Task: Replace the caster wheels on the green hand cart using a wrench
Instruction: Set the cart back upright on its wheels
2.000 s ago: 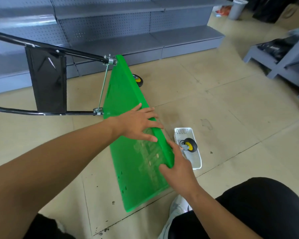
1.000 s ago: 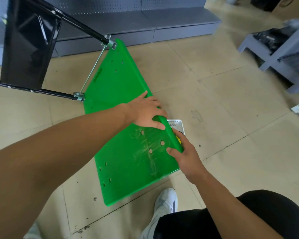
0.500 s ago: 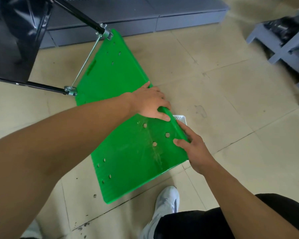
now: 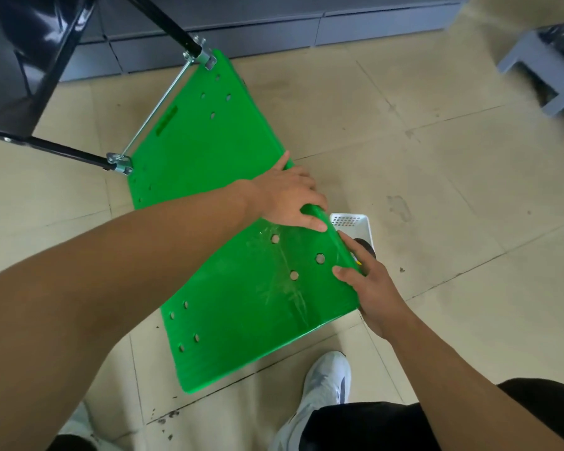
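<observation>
Tilting on the tiled floor (image 4: 437, 190), the green hand cart (image 4: 209, 177) showed the flat top of its deck to the camera, with its left long edge down near the floor and its right long edge raised. Small clusters of round holes pierced the deck near each corner, and pale scuffs ran across the green plastic by the near right cluster.

The left hand (image 4: 287, 196) gripped the raised edge about midway along, its fingers (image 4: 313, 224) curled over the rim and pressing on the deck. The right hand (image 4: 372, 288) held the same edge nearer the person, thumb lying on the deck face and the other fingers wrapped out of sight under the rim.

Just beyond that edge, between the two hands, a white perforated basket (image 4: 350, 220) stood on the floor, mostly hidden by the deck. A black caster wheel (image 4: 367, 247) with a touch of yellow showed inside it, just beside the right hand.

At the far end of the deck, two metal brackets (image 4: 121, 162) joined by a thin rod carried the black tubular handle (image 4: 163, 19), which reached up and left to a glossy black panel (image 4: 23, 60).

A white shoe (image 4: 326, 382) stood on the floor near the deck's closest corner. Grey shelving (image 4: 306, 24) ran along the back, and a grey stand (image 4: 541, 70) stood well apart to the right.
</observation>
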{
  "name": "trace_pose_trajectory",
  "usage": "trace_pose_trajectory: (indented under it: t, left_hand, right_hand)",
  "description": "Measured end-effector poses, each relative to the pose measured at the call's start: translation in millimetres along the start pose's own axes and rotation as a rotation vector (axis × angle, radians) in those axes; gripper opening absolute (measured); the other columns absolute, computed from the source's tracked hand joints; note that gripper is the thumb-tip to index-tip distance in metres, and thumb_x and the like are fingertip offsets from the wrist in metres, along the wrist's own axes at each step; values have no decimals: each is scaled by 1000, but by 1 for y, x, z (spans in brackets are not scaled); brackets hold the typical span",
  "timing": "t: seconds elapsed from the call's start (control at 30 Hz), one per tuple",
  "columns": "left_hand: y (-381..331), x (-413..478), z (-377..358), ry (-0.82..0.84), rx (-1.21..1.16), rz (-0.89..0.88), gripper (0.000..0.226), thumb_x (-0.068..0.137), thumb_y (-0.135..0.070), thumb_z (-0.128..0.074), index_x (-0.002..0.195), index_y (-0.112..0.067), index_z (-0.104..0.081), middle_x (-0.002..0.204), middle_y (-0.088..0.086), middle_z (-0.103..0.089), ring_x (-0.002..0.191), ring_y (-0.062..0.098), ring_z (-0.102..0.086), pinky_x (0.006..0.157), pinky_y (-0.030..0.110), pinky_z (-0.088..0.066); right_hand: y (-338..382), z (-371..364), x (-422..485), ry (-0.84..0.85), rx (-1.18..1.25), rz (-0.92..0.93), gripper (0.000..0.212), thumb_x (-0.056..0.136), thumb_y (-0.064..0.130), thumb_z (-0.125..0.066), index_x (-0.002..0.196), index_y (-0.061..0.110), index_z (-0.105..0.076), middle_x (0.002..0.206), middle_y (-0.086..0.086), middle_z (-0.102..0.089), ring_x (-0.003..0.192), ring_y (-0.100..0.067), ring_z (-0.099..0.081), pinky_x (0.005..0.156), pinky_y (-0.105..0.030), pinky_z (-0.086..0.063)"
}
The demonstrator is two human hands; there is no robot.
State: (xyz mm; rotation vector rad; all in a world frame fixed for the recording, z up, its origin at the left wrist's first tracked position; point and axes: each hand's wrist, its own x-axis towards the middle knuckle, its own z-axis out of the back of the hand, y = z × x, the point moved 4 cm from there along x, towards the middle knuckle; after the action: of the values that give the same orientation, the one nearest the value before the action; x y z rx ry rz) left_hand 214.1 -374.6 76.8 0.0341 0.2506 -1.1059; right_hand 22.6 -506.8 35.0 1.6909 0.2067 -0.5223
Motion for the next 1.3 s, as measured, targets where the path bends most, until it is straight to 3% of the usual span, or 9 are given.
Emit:
trace_pose_trajectory:
  t: [0.33, 0.47, 0.6, 0.7, 0.9, 1.07, 1.2, 1.3]
  left_hand:
    - [-6, 1, -15, 17, -92, 62, 65, 85, -84, -34, 137, -48, -50, 147, 2, -45, 151, 28, -14, 117, 66, 9]
    - [-15, -7, -29, -61, -130, 121, 65, 85, -82, -38, 140, -47, -47, 152, 8, -37, 152, 30, -10, 118, 68, -9]
    - [-27, -24, -54, -59, -138, 188, 81, 83, -79, -49, 152, -53, -14, 167, 3, -2, 152, 37, 3, 114, 71, -14]
    - [-33, -42, -75, 14, -155, 203, 95, 81, -78, -55, 152, -56, 3, 166, -2, 15, 152, 40, 4, 114, 70, -18]
    - [-31, -76, -118, 95, -198, 297, 108, 73, -81, -60, 148, -59, 14, 165, -2, 21, 150, 45, 2, 108, 78, -22]
    - [-18, -118, -148, 118, -257, 422, 108, 71, -85, -58, 148, -60, 13, 166, -2, 19, 150, 47, 0, 106, 78, -24]
    - [-6, -155, -163, 169, -292, 526, 105, 72, -86, -55, 147, -61, 14, 166, -3, 15, 150, 48, -1, 107, 77, -25]
    - [-1, -178, -172, 194, -300, 564, 103, 73, -86, -54, 147, -61, 13, 167, -3, 13, 150, 46, 0, 109, 75, -25]
  right_hand:
    - [-19, 5, 8, -9, 7, -47, 60, 98, 2, -61, 144, 41, -56, 136, -4, -65, 119, -31, -68, 100, -60, -54]
    - [-30, 8, 7, -19, 1, -52, 59, 99, 4, -61, 140, 46, -57, 136, 0, -66, 117, -30, -68, 97, -57, -56]
    - [-35, 13, 10, -73, -90, -33, 58, 98, 4, -64, 142, 41, -56, 117, 8, -75, 105, -23, -74, 91, -48, -60]
    - [-40, 16, 12, -94, -196, -18, 60, 93, 11, -74, 142, 40, -55, 117, 4, -75, 100, -18, -76, 85, -42, -63]
    - [-53, 13, 21, -71, -227, -23, 58, 90, 10, -77, 138, 36, -58, 115, 2, -77, 102, -19, -75, 88, -46, -62]
    - [-81, -14, 26, -67, -209, -42, 56, 89, 6, -78, 134, 33, -59, 111, 2, -76, 93, -14, -76, 74, -31, -63]
    - [-93, -24, 42, -54, -198, -109, 61, 88, 12, -80, 140, 33, -56, 115, -5, -76, 93, -20, -77, 80, -40, -64]
    - [-103, -33, 49, -40, -179, -138, 61, 89, 12, -79, 142, 32, -56, 115, -6, -75, 92, -20, -77, 77, -37, -65]
